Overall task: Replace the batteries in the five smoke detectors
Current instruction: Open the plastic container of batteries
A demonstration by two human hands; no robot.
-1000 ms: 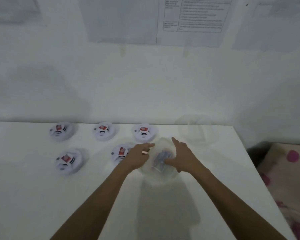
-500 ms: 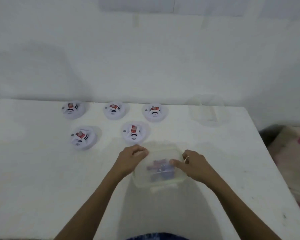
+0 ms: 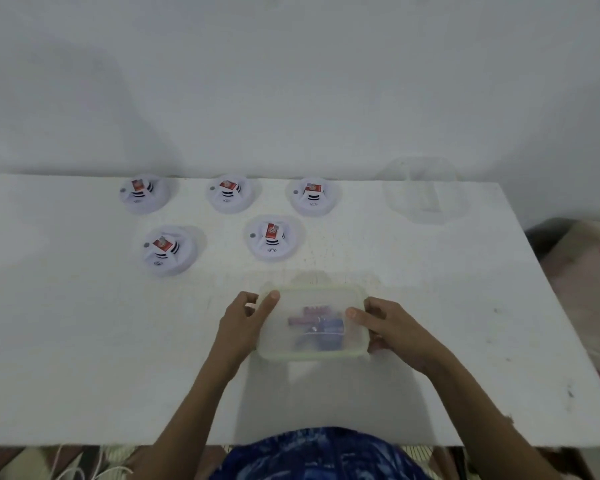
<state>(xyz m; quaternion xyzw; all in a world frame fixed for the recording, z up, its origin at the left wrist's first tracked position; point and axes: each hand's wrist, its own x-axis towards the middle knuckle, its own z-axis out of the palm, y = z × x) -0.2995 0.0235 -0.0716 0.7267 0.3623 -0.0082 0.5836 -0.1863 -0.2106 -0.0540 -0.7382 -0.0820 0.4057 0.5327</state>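
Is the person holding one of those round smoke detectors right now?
No, both the left hand and the right hand grip the sides of a clear lidded container, while all five detectors sit untouched farther back.

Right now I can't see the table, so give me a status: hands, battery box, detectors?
Left hand and right hand grip lidded battery box by its ends. Five smoke detectors beyond, untouched. Nothing in the way.

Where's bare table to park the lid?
Free: the left of the white table, beside the left hand; also right of the right hand. Crowded: the five white round smoke detectors behind the clear plastic box.
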